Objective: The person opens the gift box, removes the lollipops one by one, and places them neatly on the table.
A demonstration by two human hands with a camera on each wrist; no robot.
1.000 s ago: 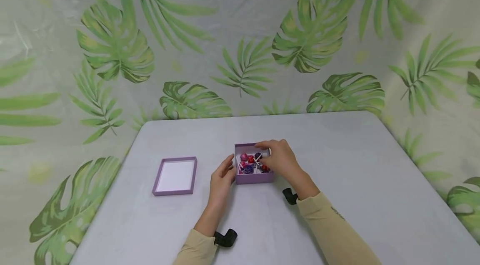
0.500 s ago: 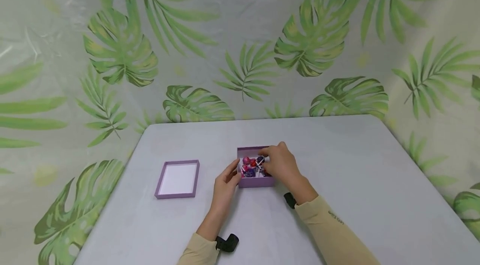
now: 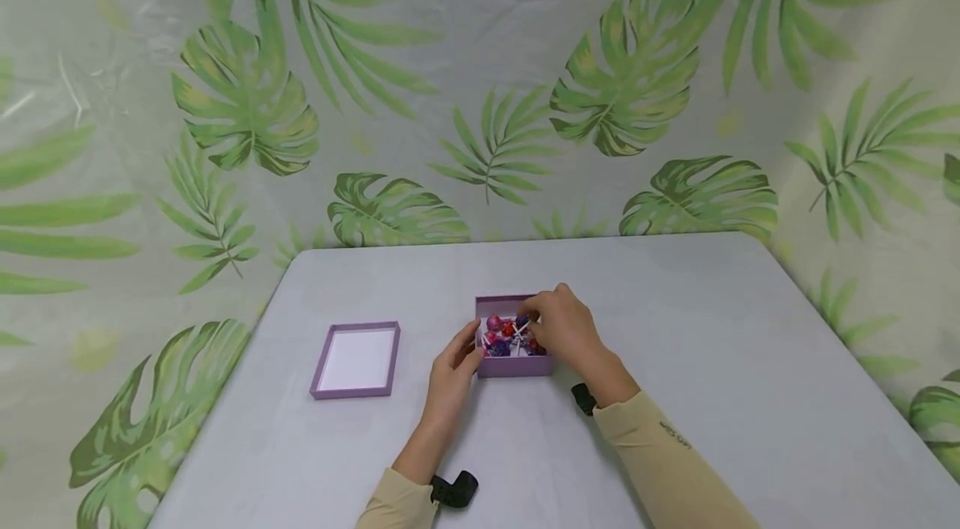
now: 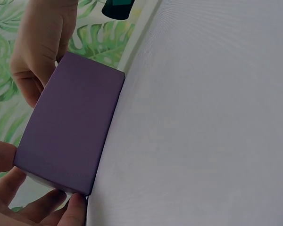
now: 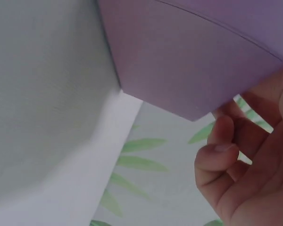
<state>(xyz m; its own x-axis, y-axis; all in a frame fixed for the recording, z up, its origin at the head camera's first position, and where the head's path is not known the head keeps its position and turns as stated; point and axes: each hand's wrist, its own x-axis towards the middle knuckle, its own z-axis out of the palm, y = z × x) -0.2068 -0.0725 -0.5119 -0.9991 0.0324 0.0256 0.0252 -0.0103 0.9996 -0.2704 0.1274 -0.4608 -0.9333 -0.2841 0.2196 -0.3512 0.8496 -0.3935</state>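
A square, lidless purple box [image 3: 515, 366], smooth-walled, stands upright near the middle of the white tabletop [image 3: 675, 329] (twelve o'clock: far edge), holding jumbled round-headed lollipops [image 3: 508, 330] in pink, red and dark violet with white sticks. The left hand [image 3: 450, 371] grips its wall at nine o'clock; the right hand [image 3: 567, 331] reaches over the three-o'clock rim, whether grasping a lollipop cannot be told. The white-lined purple lid [image 3: 354, 392] lies apart at nine o'clock.
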